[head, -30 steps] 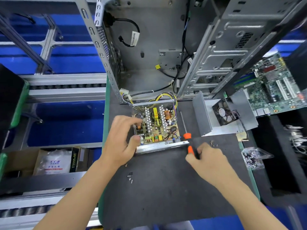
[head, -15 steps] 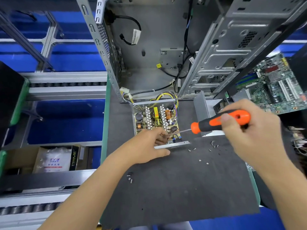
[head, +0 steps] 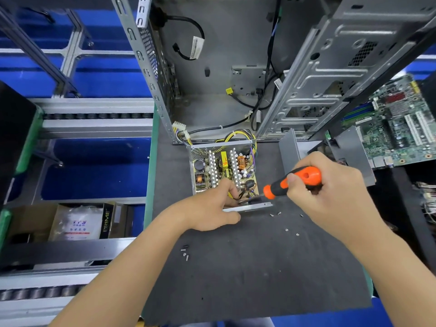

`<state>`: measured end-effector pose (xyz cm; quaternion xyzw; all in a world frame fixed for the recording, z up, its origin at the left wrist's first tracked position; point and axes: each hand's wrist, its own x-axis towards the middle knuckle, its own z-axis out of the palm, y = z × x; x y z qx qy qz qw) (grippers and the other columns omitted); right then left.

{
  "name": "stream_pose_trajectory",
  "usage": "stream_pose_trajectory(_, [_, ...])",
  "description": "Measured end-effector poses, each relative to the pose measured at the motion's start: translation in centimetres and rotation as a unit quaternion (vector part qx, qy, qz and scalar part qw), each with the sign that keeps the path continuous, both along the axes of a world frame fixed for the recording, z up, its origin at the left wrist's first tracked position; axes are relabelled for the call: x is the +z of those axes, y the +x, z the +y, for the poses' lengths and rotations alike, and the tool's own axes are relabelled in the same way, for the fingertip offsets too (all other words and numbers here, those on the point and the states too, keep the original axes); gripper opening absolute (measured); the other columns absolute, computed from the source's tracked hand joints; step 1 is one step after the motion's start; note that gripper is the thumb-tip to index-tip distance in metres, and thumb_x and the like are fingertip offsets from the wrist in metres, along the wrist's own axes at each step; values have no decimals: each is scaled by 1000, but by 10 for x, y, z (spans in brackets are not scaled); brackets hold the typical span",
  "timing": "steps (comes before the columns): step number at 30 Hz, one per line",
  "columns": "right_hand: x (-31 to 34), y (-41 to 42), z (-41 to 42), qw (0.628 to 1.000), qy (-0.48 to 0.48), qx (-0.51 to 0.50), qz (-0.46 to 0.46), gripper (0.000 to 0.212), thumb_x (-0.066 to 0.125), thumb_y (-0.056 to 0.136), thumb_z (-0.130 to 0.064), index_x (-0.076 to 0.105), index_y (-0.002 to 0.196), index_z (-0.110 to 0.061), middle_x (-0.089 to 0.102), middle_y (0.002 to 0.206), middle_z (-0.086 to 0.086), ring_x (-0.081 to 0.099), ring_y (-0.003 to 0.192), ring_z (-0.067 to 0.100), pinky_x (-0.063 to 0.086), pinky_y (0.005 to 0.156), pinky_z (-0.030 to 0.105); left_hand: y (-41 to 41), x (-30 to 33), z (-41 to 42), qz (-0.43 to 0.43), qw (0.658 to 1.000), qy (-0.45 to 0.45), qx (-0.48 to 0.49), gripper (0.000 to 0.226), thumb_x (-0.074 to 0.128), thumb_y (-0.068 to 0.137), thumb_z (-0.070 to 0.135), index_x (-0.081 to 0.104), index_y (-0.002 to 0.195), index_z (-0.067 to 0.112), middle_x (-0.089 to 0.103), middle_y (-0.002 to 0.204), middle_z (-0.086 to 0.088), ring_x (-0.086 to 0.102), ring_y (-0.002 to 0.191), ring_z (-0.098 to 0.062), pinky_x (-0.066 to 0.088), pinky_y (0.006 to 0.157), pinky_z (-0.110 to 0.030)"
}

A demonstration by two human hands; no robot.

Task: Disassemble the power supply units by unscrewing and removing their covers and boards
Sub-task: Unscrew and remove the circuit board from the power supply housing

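An opened power supply unit (head: 200,152) sits on the dark mat, its yellow circuit board (head: 224,168) exposed in the metal tray. My left hand (head: 212,208) presses on the unit's near edge, fingers resting on the board's front right corner. My right hand (head: 330,192) grips an orange and black screwdriver (head: 295,180), its tip pointing down-left into the board's near right corner. The removed cover (head: 289,147) lies to the right, mostly hidden behind my right hand.
An empty computer case (head: 236,67) stands behind the unit. A green motherboard (head: 396,123) lies at the right. Several loose screws (head: 286,230) lie on the mat (head: 247,279), others (head: 185,252) nearer my left arm. A cardboard box (head: 70,223) sits lower left beside roller conveyors.
My right hand picked the screwdriver up from the mat and brought its tip down to the board's near right corner. My left hand shifted from the unit's left side to its front edge.
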<state>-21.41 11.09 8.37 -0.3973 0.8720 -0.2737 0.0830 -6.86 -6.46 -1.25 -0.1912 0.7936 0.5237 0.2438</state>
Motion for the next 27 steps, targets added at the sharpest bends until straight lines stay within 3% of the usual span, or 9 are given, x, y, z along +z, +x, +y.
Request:
stream_pose_trajectory(6, [-4,6,-3,1000,12,6,16,17,66,81,-33,60,81,-17,52,56,-8,53,56,15,44,57,33,0,0,-1,-3,1000,-6,-12,32,62,95,33,33,109,31,55,143,9,56,100,3,39,73,-12])
stream_pose_trajectory(9, [-3,4,-4,1000,3,2,31,19,61,80,-37,59,79,-18,49,55,-10,50,55,7,40,54,28,-1,-1,-1,-7,1000,-9,-6,31,62,95,33,34,106,34,58,140,10,57,107,-7,39,76,-12])
stream_pose_trajectory(14, [-6,2,-4,999,2,13,35,18,68,82,-33,59,78,-18,45,53,-13,48,53,5,40,55,29,-1,0,-1,-12,1000,-14,-6,31,62,94,35,32,98,40,60,136,14,52,87,18,37,67,-6])
stream_pose_trajectory(19, [-8,6,-6,998,-19,11,54,36,49,79,-53,59,76,-18,46,51,-11,48,51,13,40,51,26,-1,-1,-1,-12,1000,-14,-5,31,63,94,34,33,96,40,60,134,14,52,90,15,37,69,-9])
stream_pose_trajectory(27, [-12,4,-4,999,-31,-9,33,47,44,83,-56,63,78,-14,51,52,-5,52,52,18,38,57,30,0,-4,-1,-11,1000,-11,-4,31,62,95,34,32,95,41,60,137,14,51,85,18,37,66,-7])
